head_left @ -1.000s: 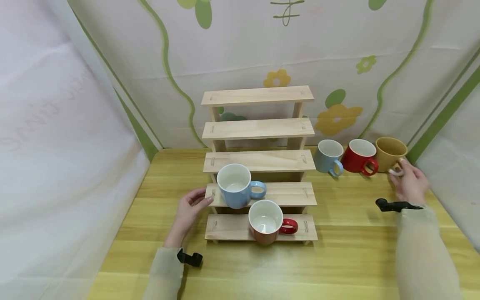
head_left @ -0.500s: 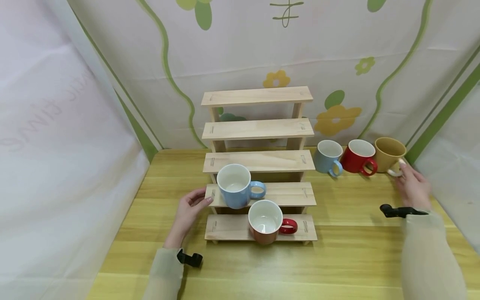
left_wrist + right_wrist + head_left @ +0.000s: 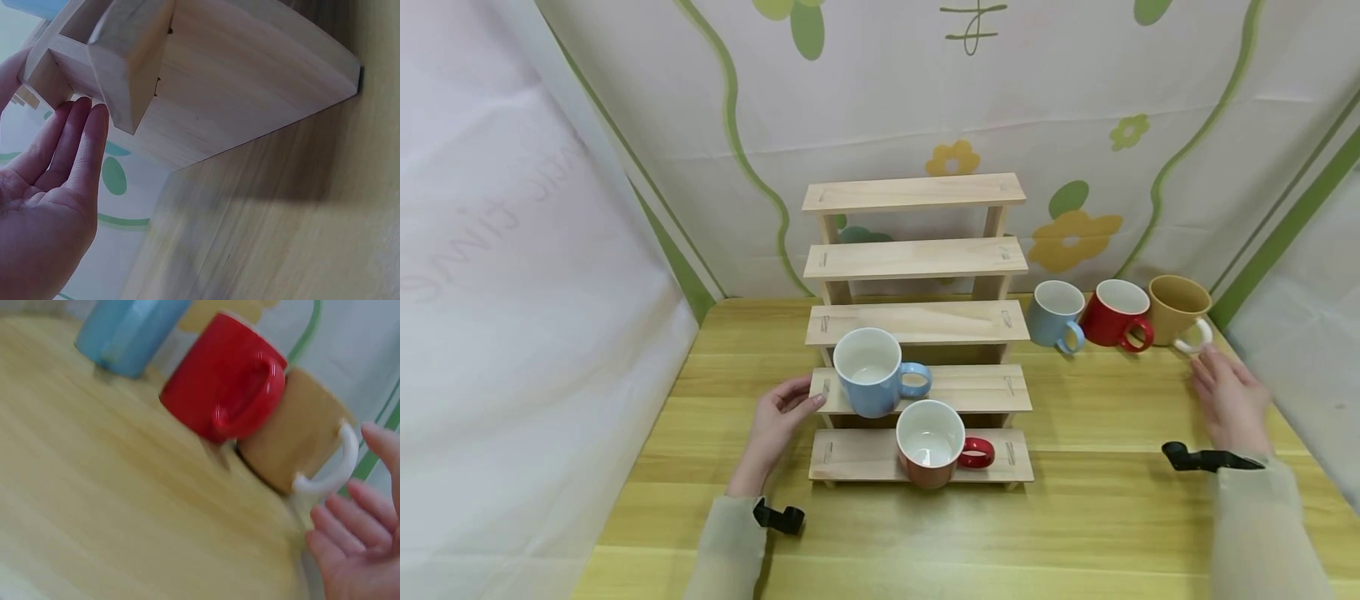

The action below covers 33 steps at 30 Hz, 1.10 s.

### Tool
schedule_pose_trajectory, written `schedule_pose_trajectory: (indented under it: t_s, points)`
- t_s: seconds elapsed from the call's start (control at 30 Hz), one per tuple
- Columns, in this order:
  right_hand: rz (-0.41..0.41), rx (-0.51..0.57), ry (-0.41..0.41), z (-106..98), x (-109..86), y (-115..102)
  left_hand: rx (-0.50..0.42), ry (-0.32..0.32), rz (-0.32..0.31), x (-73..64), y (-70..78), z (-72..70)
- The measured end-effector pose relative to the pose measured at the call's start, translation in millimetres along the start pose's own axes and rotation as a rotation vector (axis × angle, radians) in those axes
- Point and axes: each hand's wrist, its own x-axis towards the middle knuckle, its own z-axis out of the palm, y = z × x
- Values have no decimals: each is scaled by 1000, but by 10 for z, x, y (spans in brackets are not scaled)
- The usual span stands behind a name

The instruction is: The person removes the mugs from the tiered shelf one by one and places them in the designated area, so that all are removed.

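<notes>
At the left end of the tiered wooden shelf [image 3: 917, 321], my left hand [image 3: 781, 414] holds the second step from the bottom, thumb on top and fingers at the board's end. In the left wrist view those fingers [image 3: 81, 144] reach up to the wood. My right hand [image 3: 1232, 396] is spread with nothing in it, just in front of the white handle of a tan mug [image 3: 1176, 310]. The right wrist view shows a gap between the fingertips [image 3: 320, 519] and that handle. A red mug [image 3: 1116, 314] and a blue mug [image 3: 1055, 314] stand to the tan mug's left.
A light blue mug [image 3: 868, 375] stands on the second step, handle to the right. On the lowest step is a mug with a red handle [image 3: 931, 446]. The wooden table [image 3: 1075, 517] meets a flower-print cloth [image 3: 880, 100] behind and at the sides.
My right hand has let go of the tan mug's handle and drawn back towards me, slightly rightward. The left hand stays on the shelf, and the mugs stand as before.
</notes>
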Motion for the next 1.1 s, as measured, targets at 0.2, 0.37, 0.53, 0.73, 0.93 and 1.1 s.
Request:
schedule_pose_trajectory:
  t_s: [0.2, 0.37, 0.53, 0.73, 0.93, 1.1]
  points:
    - [-18, 20, -24, 196, -166, -16, 3, 5, 1, -3, 2, -3]
    - [-60, -7, -85, 403, -284, -46, -8, 4, 4, -2, -8, -5]
    - [-115, -1, -153, 694, -403, -106, -19, 3, 3, 2, -13, -7]
    - [-128, -7, -302, 1127, -634, -160, -2, 4, 0, 4, -8, -7]
    - [-185, -15, -460, 1512, -870, -123, -1, 3, 6, 3, -14, -3]
    - [-250, -96, -562, 1760, -992, -42, -11, 0, 4, 6, -14, -5]
